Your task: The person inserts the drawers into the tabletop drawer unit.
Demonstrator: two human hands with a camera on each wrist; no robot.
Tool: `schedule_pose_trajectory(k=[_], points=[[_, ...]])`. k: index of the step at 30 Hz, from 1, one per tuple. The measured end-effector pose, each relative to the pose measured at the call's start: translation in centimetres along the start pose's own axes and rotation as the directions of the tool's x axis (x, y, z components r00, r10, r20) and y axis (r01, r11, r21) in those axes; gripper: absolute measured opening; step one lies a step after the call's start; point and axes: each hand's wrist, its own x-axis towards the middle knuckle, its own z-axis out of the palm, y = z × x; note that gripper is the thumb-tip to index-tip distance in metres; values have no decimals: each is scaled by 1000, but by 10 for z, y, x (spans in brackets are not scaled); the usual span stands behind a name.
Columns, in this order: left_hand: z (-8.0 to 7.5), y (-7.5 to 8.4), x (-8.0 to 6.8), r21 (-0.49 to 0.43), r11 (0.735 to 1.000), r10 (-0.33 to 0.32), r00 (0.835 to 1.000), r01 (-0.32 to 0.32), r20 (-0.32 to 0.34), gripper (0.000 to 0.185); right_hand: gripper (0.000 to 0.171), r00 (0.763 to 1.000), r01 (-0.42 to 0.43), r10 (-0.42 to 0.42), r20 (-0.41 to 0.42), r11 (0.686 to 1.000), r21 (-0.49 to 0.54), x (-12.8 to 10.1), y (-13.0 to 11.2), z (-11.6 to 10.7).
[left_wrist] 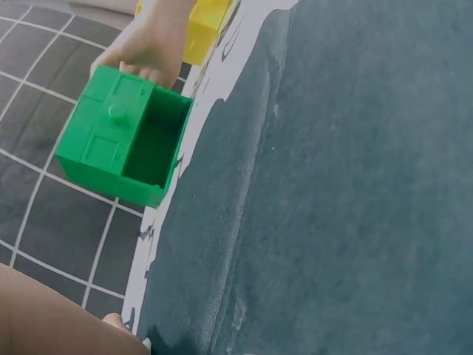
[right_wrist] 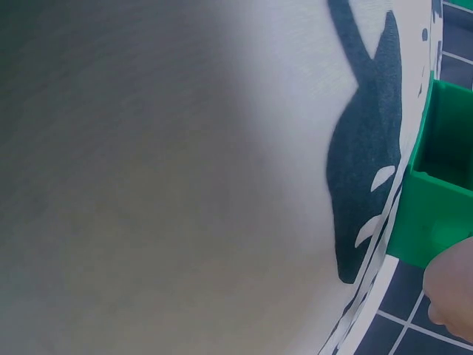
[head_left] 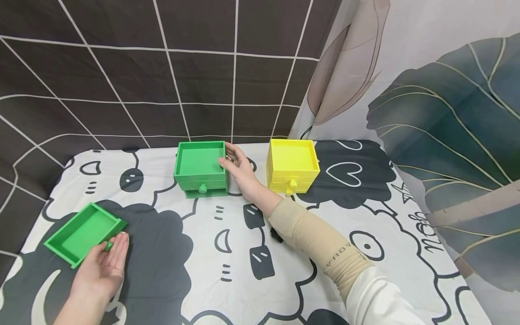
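Observation:
A green mini drawer cabinet (head_left: 201, 160) stands at the back of the cloth, a knob (head_left: 202, 188) on its front. Below its knobbed drawer is a vacant slot (left_wrist: 157, 140), seen in the left wrist view. At its right side, my right hand (head_left: 241, 174) grips it, thumb over the top rim and fingers along the outer wall. To the left lies a separate green drawer (head_left: 85, 232), hollow side up. My left hand (head_left: 103, 268) is palm up beside it, with relaxed fingers and thumb around the drawer's small knob (head_left: 108, 246).
A yellow drawer cabinet (head_left: 293, 164) stands to the right of the green one. Under my right sleeve a small black object (head_left: 276, 235) peeks out. A dark gridded curtain (head_left: 162, 67) hangs behind the patterned cloth (head_left: 219, 280).

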Motion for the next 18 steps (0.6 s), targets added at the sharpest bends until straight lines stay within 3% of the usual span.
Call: schedule_pose_trajectory(k=[6, 11, 18], points=[[-2, -8, 4, 53, 998, 13, 1000, -13, 7, 22, 64, 1000, -2, 2, -3, 1000, 0, -1, -1, 0], [-2, -19, 6, 118, 993, -18, 999, 13, 41, 38, 64, 1000, -9, 9, -5, 1000, 0, -1, -2, 0], [0, -38, 7, 242, 970, -41, 995, 17, 94, 35, 64, 1000, -8, 8, -8, 1000, 4, -1, -1, 0]])
